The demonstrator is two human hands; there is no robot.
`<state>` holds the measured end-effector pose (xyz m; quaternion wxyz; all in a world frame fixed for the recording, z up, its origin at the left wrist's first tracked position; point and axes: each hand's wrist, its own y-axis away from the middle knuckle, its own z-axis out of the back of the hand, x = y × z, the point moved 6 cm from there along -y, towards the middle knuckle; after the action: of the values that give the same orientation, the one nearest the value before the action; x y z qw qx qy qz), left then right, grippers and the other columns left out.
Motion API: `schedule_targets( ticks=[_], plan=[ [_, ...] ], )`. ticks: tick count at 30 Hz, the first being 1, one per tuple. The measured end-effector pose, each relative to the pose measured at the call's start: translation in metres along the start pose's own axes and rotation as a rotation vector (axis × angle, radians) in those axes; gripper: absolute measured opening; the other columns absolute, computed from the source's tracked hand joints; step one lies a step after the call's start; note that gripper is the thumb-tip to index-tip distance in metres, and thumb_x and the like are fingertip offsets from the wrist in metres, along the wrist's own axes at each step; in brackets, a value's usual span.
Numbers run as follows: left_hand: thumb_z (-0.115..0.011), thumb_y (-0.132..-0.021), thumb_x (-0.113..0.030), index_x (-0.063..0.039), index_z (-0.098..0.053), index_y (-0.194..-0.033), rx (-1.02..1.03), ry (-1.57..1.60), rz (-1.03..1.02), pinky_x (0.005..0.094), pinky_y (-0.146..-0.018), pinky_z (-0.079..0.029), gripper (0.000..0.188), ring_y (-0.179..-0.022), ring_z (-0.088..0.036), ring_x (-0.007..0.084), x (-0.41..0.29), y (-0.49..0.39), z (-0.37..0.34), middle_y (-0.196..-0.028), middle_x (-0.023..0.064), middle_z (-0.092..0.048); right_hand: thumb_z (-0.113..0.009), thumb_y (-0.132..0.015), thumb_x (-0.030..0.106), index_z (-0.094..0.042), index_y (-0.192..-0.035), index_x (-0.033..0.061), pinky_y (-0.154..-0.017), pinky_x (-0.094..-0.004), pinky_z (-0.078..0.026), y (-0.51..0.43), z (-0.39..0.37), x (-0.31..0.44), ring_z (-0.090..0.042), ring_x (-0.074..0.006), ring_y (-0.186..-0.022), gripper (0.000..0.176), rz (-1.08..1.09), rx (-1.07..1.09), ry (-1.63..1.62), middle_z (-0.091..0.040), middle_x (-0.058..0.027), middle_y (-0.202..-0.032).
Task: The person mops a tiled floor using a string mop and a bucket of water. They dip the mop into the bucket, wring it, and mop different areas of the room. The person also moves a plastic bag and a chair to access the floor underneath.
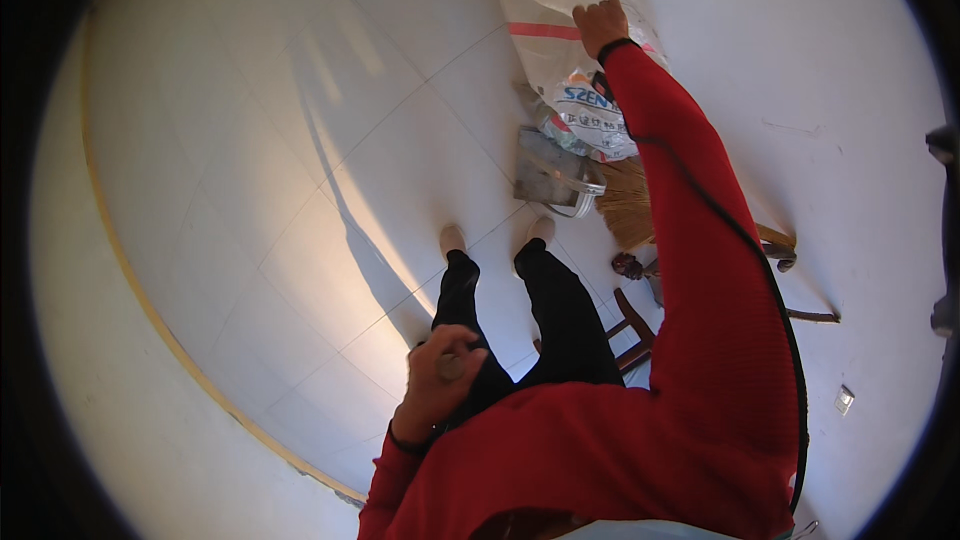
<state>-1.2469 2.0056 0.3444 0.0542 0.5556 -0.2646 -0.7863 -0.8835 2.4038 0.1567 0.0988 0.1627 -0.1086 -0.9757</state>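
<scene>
My right arm reaches out over a white plastic bag (544, 11), which has a red stripe and bears writing. My right hand (601, 24) is curled into a fist at its upper part and appears to grip the plastic; the fingertips are hidden. A smaller printed plastic bag (592, 116) bulges below that hand. Low in front of my body, my left hand (439, 386) is bent around a small round grey-brown object (450, 367), too blurred to name.
Under the bags stand a metal dustpan (544, 165) with a looped handle and a straw broom (624, 199). Dark wooden furniture (637, 337) is partly hidden by my right arm. A white wall (825, 187) with a socket plate (844, 400) rises at right; tiled floor (300, 165) extends left.
</scene>
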Motion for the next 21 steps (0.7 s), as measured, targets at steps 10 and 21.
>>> schedule_targets(
  ticks=[10,21],
  plan=[
    [-0.081,-0.081,-0.007,-0.007,-0.063,-0.104,0.171,-0.069,-0.073,0.034,-0.057,-0.048,0.03,-0.06,-0.061,0.0228,0.004,-0.061,-0.088,-0.067,0.0063,-0.059,-0.063,-0.081,0.009,-0.065,-0.118,0.0111,-0.108,-0.0427,-0.04,-0.032,0.025,0.037,-0.059,-0.0264,-0.12,0.037,0.156,-0.675,-0.175,-0.069,-0.0066,-0.12],
    [-0.083,-0.08,-0.013,-0.006,-0.05,-0.142,0.013,-0.025,-0.131,0.0365,-0.066,-0.053,0.07,-0.069,-0.066,0.0268,0.038,-0.114,-0.089,-0.08,0.0103,-0.066,-0.061,-0.088,0.011,-0.072,-0.106,0.0216,-0.098,-0.0414,-0.04,0.06,-0.01,0.021,-0.065,-0.0252,-0.093,0.023,0.308,-0.276,-0.117,-0.069,-0.0062,-0.087]
  ],
)
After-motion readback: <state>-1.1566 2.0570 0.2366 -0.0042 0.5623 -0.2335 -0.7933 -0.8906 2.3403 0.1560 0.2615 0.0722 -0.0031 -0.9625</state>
